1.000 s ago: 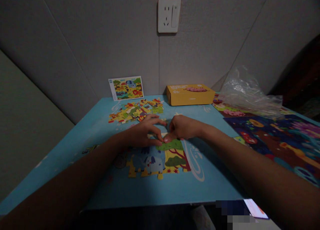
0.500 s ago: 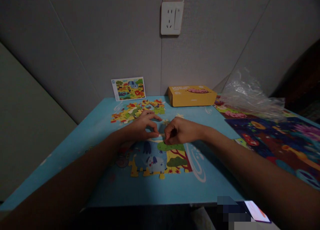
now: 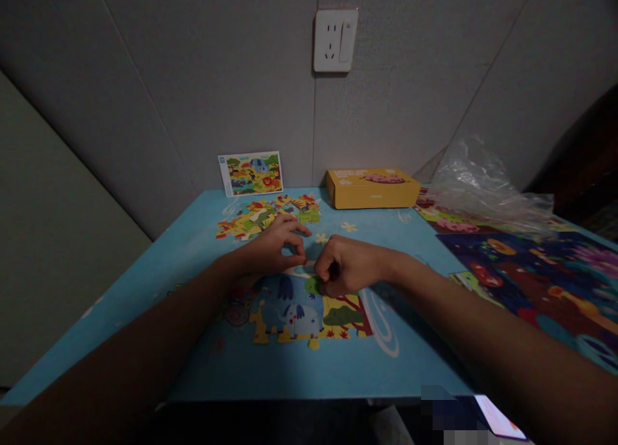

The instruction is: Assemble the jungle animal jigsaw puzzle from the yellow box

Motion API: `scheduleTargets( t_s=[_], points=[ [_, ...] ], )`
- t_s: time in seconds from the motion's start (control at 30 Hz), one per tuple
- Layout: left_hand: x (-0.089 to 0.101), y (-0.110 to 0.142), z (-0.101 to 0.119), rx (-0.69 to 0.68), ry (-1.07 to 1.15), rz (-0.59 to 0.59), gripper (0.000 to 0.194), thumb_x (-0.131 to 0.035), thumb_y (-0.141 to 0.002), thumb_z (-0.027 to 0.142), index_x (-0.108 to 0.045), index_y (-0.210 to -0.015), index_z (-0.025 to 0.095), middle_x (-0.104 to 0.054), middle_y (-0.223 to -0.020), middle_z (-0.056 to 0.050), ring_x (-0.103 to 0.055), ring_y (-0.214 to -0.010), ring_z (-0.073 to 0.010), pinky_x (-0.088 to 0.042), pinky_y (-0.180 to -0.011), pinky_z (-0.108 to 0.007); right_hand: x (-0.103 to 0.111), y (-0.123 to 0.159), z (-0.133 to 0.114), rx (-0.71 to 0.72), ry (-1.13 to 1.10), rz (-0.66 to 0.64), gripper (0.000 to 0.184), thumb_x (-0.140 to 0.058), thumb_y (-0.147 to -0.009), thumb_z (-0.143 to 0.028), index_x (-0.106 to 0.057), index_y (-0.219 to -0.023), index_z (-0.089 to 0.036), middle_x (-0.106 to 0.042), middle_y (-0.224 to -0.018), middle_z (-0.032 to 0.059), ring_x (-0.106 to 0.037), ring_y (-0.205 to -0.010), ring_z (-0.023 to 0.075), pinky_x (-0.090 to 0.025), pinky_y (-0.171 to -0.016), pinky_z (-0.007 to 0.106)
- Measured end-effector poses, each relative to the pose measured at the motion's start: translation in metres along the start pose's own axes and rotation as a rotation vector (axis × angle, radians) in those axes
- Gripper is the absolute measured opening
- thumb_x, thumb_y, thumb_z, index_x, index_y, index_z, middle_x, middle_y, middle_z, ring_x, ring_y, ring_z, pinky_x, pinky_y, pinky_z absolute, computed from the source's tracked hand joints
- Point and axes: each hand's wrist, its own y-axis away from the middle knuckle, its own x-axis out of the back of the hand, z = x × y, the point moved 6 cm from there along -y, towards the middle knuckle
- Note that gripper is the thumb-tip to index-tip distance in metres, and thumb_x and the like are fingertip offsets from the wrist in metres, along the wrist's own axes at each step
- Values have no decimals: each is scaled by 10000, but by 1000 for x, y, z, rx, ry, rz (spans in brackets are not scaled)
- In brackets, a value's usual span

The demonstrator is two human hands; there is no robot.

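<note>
the partly joined elephant puzzle [image 3: 303, 316] lies flat on the blue table [image 3: 232, 374], near its front edge, between the two forearms. the left hand [image 3: 271, 245] is at the puzzle's far edge, its thumb and first finger bent into a loop with their tips close together; whether a piece is pinched there cannot be told. the right hand [image 3: 356, 265] is curled over the far right part of the puzzle, fingers folded in and tips pointing down at the green treetop; whether it has hold of anything is hidden.

beyond the left hand is a heap of loose pieces [image 3: 255, 218], some overlapping. behind them a picture card [image 3: 255, 174] leans upright against the grey wall [image 3: 203, 78]. a yellow box [image 3: 376, 194] sits to the right of the card, below a white socket [image 3: 335, 40]. farther right, a clear plastic bag [image 3: 483, 187] lies crumpled beside a dark blue picture [image 3: 531, 274].
</note>
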Motion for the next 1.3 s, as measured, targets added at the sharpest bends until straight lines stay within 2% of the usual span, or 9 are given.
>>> scheduleTargets(
  t_s=[0.3,0.5,0.63,0.73,0.87,1.03,1.1,1.2,1.3],
  points=[
    [0,1,-2,8,-8,21,128,-661,-796,278,-689,-700,198,-618,-1186,-67,-394,-1209,-265,-283,-1089,-487,0,-1,-3,-22,28,-21,240,-574,-610,-116,-383,-475,-167,-266,-474,-103,-240,-471,49,-193,-505,244],
    [1,1,-4,33,-5,11,152,-647,-814,309,-688,-719,198,-618,-1185,-69,-410,-1198,-256,-291,-1086,-485,6,5,3,-129,145,-39,258,-591,-594,-141,-378,-452,-173,-254,-443,-103,-213,-466,59,-184,-502,255],
    [1,1,-2,16,-22,6,151,-656,-810,316,-690,-716,203,-623,-1179,-61,-424,-1193,-255,-285,-1090,-484,8,9,11,-168,150,-48,187,-585,-607,-144,-459,-472,-172,-352,-436,-92,-295,-444,63,-231,-508,239],
    [1,1,-1,8,-25,20,138,-665,-806,312,-695,-722,207,-628,-1169,-58,-429,-1192,-254,-284,-1094,-479,18,9,16,-205,212,79,102,-629,-692,-232,-603,-619,-165,-504,-531,-51,-399,-490,80,-267,-533,237],
    [2,2,0,17,-20,36,124,-669,-806,295,-692,-720,209,-632,-1169,-54,-430,-1189,-252,-286,-1092,-473,29,8,22,-305,315,188,332,-697,-717,-486,-665,-828,-175,-618,-695,2,-476,-583,111,-287,-561,245],
    [1,2,-2,20,-26,35,121,-670,-805,290,-682,-722,202,-628,-1166,-62,-428,-1188,-256,-301,-1078,-463,28,8,28,-366,373,122,413,-645,-744,-585,-645,-710,-173,-582,-604,-1,-459,-545,117,-285,-543,254],
    [0,1,-3,20,-37,31,122,-657,-816,296,-678,-747,199,-624,-1167,-62,-436,-1183,-254,-310,-1070,-451,31,8,34,-363,385,173,416,-583,-806,-565,-655,-700,-169,-589,-601,11,-483,-558,127,-313,-562,260],
    [-1,1,-4,12,-49,29,114,-628,-840,289,-676,-799,194,-630,-1152,-66,-476,-1146,-239,-327,-1052,-423,43,7,48,-330,446,405,398,-526,-873,-503,-699,-915,-147,-687,-890,96,-591,-826,199,-398,-735,293],
    [-2,1,-5,20,-54,31,100,-614,-847,264,-669,-823,185,-637,-1141,-74,-507,-1124,-230,-327,-1047,-413,45,2,66,-338,533,513,568,-529,-879,-524,-576,-1285,-130,-529,-1356,191,-479,-1211,304,-352,-973,404]
  ],
)
